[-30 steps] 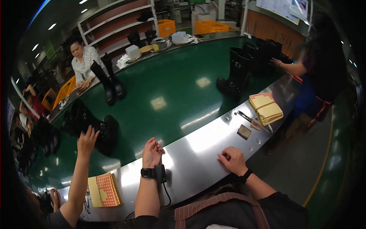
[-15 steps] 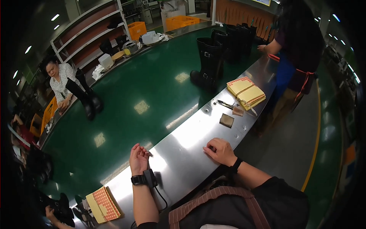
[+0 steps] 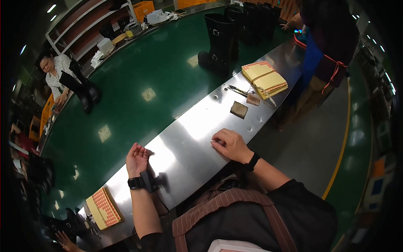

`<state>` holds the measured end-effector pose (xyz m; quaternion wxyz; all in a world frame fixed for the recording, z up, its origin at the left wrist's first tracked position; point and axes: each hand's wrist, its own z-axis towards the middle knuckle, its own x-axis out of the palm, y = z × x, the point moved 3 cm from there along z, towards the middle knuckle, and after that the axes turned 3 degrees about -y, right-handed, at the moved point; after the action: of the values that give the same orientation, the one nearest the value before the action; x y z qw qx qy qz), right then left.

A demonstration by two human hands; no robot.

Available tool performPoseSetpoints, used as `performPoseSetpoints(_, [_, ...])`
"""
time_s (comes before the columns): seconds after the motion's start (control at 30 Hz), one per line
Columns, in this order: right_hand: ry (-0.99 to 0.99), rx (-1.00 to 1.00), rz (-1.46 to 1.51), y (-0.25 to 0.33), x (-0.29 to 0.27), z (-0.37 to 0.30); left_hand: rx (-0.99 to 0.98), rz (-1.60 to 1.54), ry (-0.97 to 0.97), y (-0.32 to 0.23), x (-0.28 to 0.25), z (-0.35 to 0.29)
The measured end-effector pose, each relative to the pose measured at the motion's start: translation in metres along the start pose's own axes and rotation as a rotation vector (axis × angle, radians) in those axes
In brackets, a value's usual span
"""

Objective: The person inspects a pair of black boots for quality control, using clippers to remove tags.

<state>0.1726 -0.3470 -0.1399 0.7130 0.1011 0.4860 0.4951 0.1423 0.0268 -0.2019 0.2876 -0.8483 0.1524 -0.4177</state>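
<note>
Showing its palm, left hand (image 3: 137, 160) is empty, fingers half-curled, over bench (image 3: 189, 155)'s steel near edge. Right hand (image 3: 230, 145) curls loosely; palm hidden, can't tell contents. Brown pad (image 3: 239, 110) lies just beyond, same edge. Co-worker's hand (image 3: 65, 240) has left left-hand side: no boot beside it now. Tall black boot (image 3: 218, 42) stands past pad, bench's green part.
</note>
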Motion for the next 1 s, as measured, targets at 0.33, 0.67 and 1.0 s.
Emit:
performPoseSetpoints(0.33, [0.087,0.047,-0.441,-0.074,-0.075,0.042,0.116,0.023,0.019,0.005,-0.001,-0.007])
performPoseSetpoints(0.67, [0.204,0.115,-0.453,-0.082,-0.114,0.073,-0.066,-0.047,-0.097,-0.002,-0.001,-0.001])
performPoseSetpoints(1.0, [-0.212,-0.12,-0.401,0.014,-0.201,0.198,0.033,0.014,0.074,0.004,-0.001,-0.007])
